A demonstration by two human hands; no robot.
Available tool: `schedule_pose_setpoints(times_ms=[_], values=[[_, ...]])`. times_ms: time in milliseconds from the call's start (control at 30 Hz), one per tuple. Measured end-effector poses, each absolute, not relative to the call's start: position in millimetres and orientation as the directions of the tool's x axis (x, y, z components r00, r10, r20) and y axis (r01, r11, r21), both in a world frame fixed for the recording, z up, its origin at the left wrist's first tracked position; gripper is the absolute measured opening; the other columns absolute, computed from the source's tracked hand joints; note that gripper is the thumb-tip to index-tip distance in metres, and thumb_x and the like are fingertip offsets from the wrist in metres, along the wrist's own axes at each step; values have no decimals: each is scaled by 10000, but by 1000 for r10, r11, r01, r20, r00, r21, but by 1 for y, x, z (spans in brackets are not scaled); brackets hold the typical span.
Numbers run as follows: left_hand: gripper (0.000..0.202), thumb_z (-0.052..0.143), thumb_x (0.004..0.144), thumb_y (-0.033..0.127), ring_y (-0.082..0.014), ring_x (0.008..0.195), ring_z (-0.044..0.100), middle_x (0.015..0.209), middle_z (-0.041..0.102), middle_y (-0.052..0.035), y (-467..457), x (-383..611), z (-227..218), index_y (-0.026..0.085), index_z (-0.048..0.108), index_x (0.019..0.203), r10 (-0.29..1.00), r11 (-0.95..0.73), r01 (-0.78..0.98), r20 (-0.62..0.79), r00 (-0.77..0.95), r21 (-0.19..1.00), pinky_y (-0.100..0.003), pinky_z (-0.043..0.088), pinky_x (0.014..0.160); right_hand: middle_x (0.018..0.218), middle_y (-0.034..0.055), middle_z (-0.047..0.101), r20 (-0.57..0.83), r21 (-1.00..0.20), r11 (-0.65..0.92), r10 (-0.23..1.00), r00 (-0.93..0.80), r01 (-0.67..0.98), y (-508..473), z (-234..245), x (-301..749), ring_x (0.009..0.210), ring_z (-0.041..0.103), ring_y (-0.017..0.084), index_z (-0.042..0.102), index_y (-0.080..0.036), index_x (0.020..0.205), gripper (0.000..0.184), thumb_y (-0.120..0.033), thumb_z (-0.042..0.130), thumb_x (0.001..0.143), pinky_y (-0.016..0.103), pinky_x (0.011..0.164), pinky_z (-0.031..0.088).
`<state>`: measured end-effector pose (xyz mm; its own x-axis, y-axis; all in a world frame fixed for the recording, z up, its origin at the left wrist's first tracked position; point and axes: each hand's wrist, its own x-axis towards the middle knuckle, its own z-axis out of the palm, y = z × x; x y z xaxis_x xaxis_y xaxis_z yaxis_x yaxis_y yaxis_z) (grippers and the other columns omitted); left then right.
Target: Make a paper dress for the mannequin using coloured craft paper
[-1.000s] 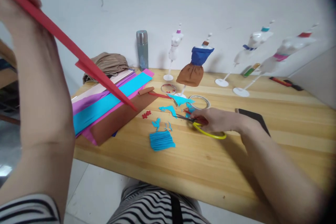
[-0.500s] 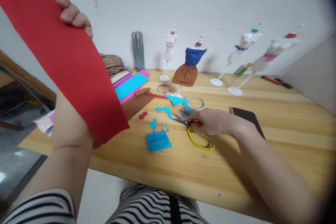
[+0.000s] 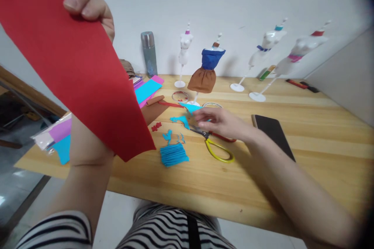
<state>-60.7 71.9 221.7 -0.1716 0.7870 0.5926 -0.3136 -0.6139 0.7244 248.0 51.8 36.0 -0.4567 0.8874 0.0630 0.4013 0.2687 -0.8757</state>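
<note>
My left hand (image 3: 87,4) is raised at the upper left, its fingers curled over the top edge of a large red sheet (image 3: 67,66) that hangs in front of my forearm. Over the wooden table (image 3: 263,186), my right hand (image 3: 219,122) hovers with fingers stretched out and nothing in them, just above the scissors (image 3: 214,146) with one yellow and one red handle. Those scissors lie flat on the wood. Blue paper cut-outs (image 3: 181,120) and a pleated blue piece (image 3: 173,154) lie left of them.
A small mannequin in a blue and brown dress (image 3: 206,72) stands at the back beside three bare white ones, a grey bottle (image 3: 149,54) and tape rolls. A dark phone (image 3: 273,134) lies to the right. Coloured sheets (image 3: 147,89) lie behind the red one.
My right hand let go of the scissors and lifted with fingers spread. The red sheet turned from edge-on to face-on and came closer. The view shifted left.
</note>
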Motion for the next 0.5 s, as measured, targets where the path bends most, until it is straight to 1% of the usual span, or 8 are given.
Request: schedule_pose_setpoints(times_ms=[67,100,167,267,300,400,467,500], values=[[686,-39,1100,202,-69,1623,-16,1327,666,52,76,-58,219,248,625,934,769,-633,-309,620,-152,710,-253,318,1296,1263,116,720,31,-968,156,854,-519,198,42,25,228,1152,682,262,650,-242,1310,542,-498,727,838,459,999,553],[675,-25,1096,197,-75,1624,-2,1314,674,45,79,-57,218,267,617,899,762,-641,-318,630,-150,699,-260,344,1283,1359,130,674,15,-986,105,830,-558,129,36,20,216,1218,656,262,596,-249,1381,607,-497,731,843,457,1018,548],[686,-80,1087,201,-93,1625,-39,1377,614,18,85,-54,214,238,587,928,755,-646,-369,631,-178,668,-264,362,1259,1429,123,629,1,-999,24,770,-638,29,22,14,194,1297,611,259,543,-275,1437,676,-461,768,828,435,1029,542],[715,-194,1071,213,-131,1621,-88,1489,448,-27,93,-45,209,141,517,1038,770,-617,-480,604,-205,624,-183,375,1154,1283,63,703,43,-997,-12,694,-719,-71,4,13,171,1163,663,243,603,-263,1358,677,-398,841,738,381,949,564],[706,-199,1072,221,-125,1618,-61,1494,421,-32,94,-43,207,133,500,1051,774,-605,-515,600,-201,608,-142,394,1074,1187,31,733,9,-999,-25,685,-728,-36,0,15,168,1073,681,224,653,-250,1267,580,-357,840,729,357,903,567],[652,-175,1081,243,-50,1520,237,1396,475,-41,98,-39,198,175,466,986,782,-583,-587,585,-215,563,-111,419,787,834,-29,725,-106,-994,-67,668,-736,83,-6,23,170,774,649,162,709,-192,898,222,-327,784,739,287,713,537],[631,-152,1082,244,-32,1301,465,1276,544,-47,104,-44,187,197,468,978,776,-592,-591,586,-233,549,-144,419,734,719,-43,677,-146,-988,-60,679,-719,144,-4,28,176,683,603,138,687,-178,782,171,-325,762,736,262,644,497],[615,-121,1087,242,-39,1192,524,1232,570,-43,108,-49,181,203,487,1004,763,-605,-584,604,-229,542,-155,428,769,705,-45,668,-146,-987,-52,698,-701,154,-1,30,179,669,592,133,687,-177,771,168,-319,763,726,256,630,484]])
